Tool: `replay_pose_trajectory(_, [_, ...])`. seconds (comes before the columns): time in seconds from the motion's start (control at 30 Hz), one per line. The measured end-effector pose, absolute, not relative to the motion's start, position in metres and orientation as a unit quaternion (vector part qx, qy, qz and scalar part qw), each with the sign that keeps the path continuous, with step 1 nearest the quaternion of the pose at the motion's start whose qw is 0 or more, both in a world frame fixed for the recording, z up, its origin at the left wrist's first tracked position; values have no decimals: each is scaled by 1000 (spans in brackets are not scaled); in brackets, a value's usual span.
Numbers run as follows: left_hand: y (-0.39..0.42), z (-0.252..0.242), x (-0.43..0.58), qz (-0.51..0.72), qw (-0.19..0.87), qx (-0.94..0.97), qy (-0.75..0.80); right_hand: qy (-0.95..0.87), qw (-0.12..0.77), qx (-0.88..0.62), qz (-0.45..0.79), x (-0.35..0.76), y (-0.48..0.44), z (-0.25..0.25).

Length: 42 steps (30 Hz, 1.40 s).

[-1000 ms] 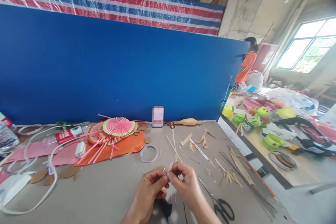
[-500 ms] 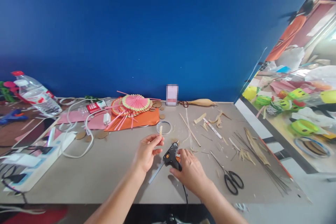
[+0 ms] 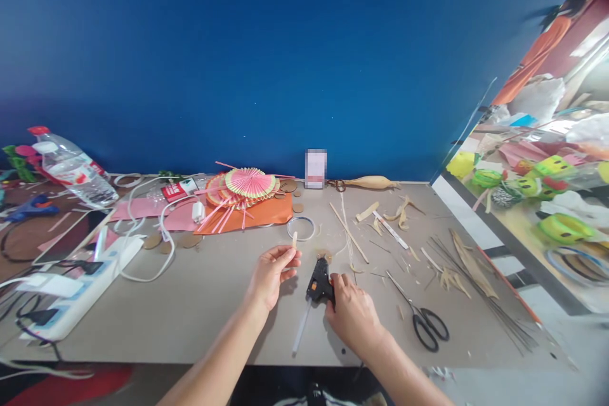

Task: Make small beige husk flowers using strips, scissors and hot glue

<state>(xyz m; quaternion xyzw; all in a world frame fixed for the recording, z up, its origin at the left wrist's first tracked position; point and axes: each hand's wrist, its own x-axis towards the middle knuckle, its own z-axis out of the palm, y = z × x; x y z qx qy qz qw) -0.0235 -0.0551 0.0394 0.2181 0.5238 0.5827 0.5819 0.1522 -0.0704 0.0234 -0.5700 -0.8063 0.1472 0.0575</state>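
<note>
Pinched upright between thumb and fingers of my left hand point(image 3: 275, 273) is a small pale strip point(image 3: 295, 240). To its right, my right hand point(image 3: 353, 311) is wrapped around the handle of a black hot glue gun point(image 3: 320, 280), and its fingers are partly hidden from me. The gun's nozzle points away from me, near an amber blob point(image 3: 324, 255) on the table. A translucent glue stick point(image 3: 301, 330) sticks out of the gun's rear toward me. Beyond my left hand lies a thin ring point(image 3: 301, 229).
Black-handled scissors point(image 3: 428, 328), dried husk pieces point(image 3: 469, 263) and thin wires lie on the right. Pleated paper rosettes point(image 3: 250, 184) rest on orange paper at the back. A white power strip point(image 3: 90, 292) with cables occupies the left. A blue panel point(image 3: 285, 63) rises behind.
The glue gun has turned in my right hand, so its nozzle points more straight away and its glue stick has swung right. My left hand still pinches the strip. The view has shifted slightly.
</note>
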Motion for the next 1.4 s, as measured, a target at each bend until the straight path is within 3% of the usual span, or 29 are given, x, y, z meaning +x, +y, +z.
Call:
replay_pose_trajectory(0.37, [-52,37,-11,567,610,183,523,-669,349,-504,421,186,-66,32])
replay_pose_trajectory(0.5, [-53,44,-5,562,622,193,511,-663,342,-472,470,188,-64,44])
replay_pose_trajectory(1.4, [-61,71,-1,562,628,250,477,-717,292,-466,428,178,-68,64])
